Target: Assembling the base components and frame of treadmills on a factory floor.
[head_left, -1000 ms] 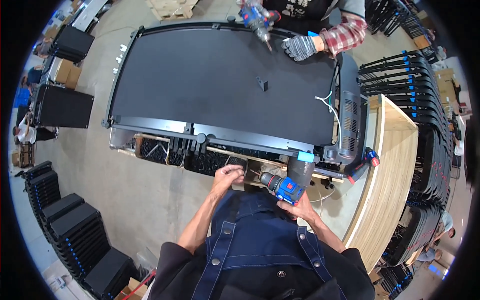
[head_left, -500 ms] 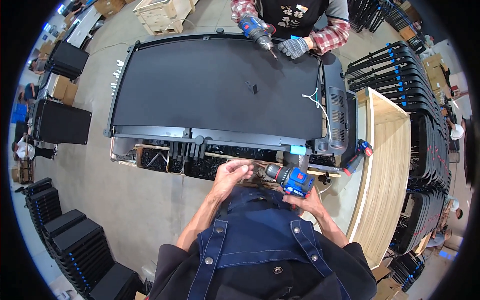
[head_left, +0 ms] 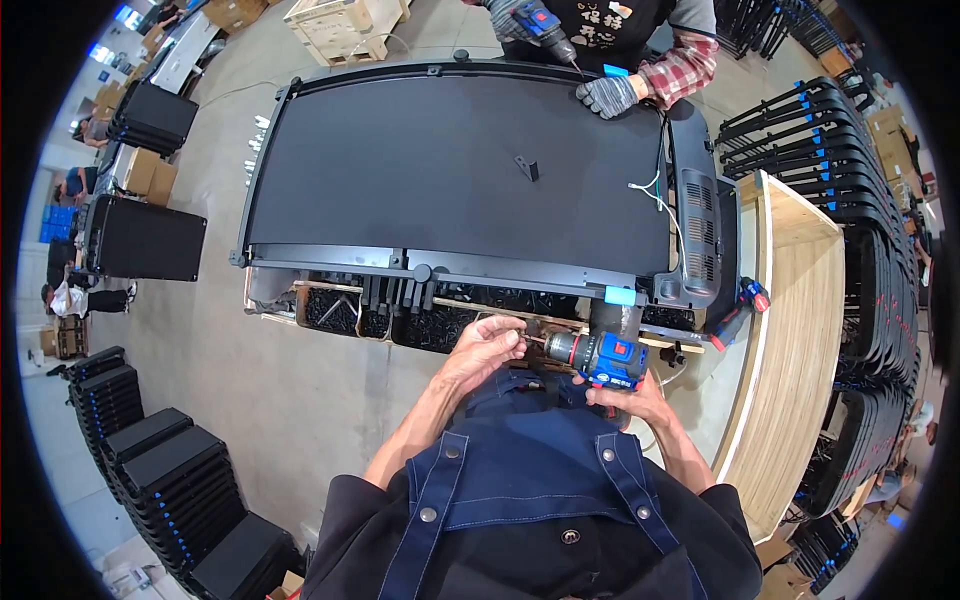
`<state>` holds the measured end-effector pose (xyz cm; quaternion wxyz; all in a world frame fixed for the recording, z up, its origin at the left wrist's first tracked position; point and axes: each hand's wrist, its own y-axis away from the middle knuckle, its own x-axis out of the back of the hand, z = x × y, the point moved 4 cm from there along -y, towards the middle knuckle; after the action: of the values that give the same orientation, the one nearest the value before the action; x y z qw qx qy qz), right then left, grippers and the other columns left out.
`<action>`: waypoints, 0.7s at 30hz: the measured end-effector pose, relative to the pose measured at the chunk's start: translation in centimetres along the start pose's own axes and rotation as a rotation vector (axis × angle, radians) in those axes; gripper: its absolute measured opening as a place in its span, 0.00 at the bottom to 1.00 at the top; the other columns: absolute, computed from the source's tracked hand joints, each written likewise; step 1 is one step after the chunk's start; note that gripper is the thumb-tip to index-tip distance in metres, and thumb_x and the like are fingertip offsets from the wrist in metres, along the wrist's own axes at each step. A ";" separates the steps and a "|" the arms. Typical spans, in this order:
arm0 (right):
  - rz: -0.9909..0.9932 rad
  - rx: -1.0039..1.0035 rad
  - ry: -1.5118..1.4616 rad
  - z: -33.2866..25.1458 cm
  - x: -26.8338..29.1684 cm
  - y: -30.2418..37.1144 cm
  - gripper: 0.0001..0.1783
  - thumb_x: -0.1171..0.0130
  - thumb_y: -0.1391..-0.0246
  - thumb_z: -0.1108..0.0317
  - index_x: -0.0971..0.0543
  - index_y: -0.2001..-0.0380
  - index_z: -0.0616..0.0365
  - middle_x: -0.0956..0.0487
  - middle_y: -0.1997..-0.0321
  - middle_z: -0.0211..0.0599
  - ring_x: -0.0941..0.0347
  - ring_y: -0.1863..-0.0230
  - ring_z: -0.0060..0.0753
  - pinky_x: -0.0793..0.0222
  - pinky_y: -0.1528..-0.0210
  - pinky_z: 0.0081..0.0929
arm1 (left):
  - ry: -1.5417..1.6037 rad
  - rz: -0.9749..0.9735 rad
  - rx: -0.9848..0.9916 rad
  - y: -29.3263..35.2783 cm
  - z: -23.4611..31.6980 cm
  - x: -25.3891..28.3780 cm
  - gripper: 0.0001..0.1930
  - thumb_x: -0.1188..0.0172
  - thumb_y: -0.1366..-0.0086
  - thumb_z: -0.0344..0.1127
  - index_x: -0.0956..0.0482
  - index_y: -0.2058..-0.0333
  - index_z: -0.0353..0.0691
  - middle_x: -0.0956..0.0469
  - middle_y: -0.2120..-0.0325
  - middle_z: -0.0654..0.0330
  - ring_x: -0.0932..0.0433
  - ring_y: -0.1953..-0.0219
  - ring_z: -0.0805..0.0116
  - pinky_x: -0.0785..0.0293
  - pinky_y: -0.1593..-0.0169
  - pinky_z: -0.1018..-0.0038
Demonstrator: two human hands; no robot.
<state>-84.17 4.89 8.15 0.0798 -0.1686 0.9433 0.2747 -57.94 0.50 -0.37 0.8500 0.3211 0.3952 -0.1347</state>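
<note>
Clasping heavy-looking cordless drill, best held by handle, in right hand beside treadmill's near edge; seemingly pinching bit with left hand.

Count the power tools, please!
3: a drill in the right hand, another drill in a co-worker's hand, a third tool by the long crate. More may be hidden.

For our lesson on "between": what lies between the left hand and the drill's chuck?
In the head view, a thin bit runs from the chuck toward the left hand; whether they touch is unclear.
</note>
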 end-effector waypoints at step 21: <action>0.062 -0.025 0.075 -1.0 1.0 -1.2 0.30 0.25 0.51 0.72 0.23 0.44 0.58 0.13 0.55 0.35 0.19 0.56 0.22 0.22 0.50 0.27 | -0.347 0.013 -0.087 -2.5 2.9 -1.0 0.13 0.32 0.32 0.32 0.19 0.54 0.30 0.17 0.62 0.54 0.16 0.61 0.67 0.16 0.53 0.71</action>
<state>-84.71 3.12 8.10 0.0335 -0.1504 0.9469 0.2822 -58.12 -3.28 0.67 0.9195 0.2586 0.2458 -0.1652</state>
